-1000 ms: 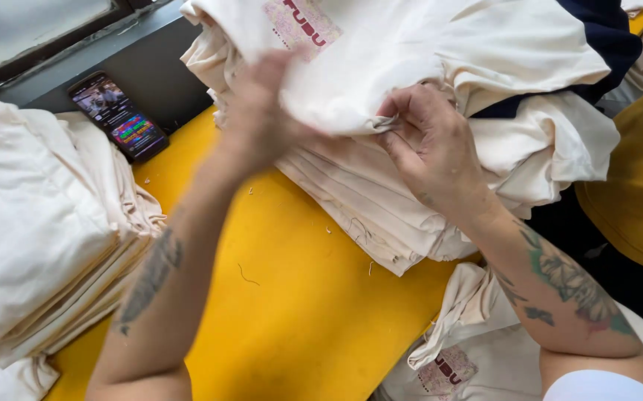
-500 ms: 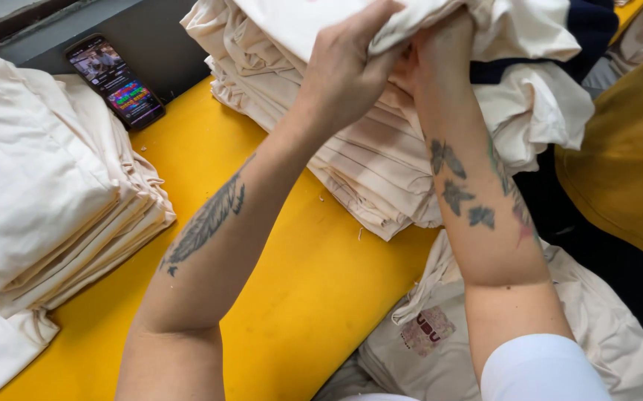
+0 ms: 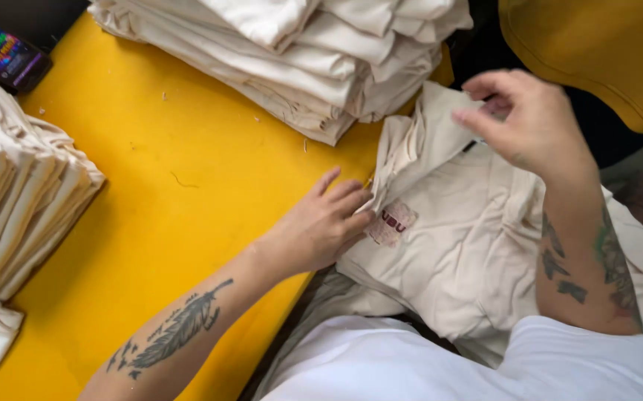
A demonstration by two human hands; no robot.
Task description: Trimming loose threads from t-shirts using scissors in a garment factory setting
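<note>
while the left hand [image 3: 329, 223] presses flat on a crumpled cream garment [image 3: 462, 252] with a pinkish label [image 3: 390, 223], the right hand [image 3: 533, 122] hovers open, empty

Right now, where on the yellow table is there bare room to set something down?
The yellow table is bare between the left stack and the top stack. Crowded: its right edge, where the left hand touches the cream garment.

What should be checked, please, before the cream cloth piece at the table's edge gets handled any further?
1. Left hand on cream cloth piece: ok, fingertips rest by its sewn label.
2. Right hand gripping cloth: cannot tell, raised, fingers curled.
3. Bare yellow table beside the piece: ok.
4. Far folded stack tidy: ok.
5. Phone apart from cloth: ok.
</note>
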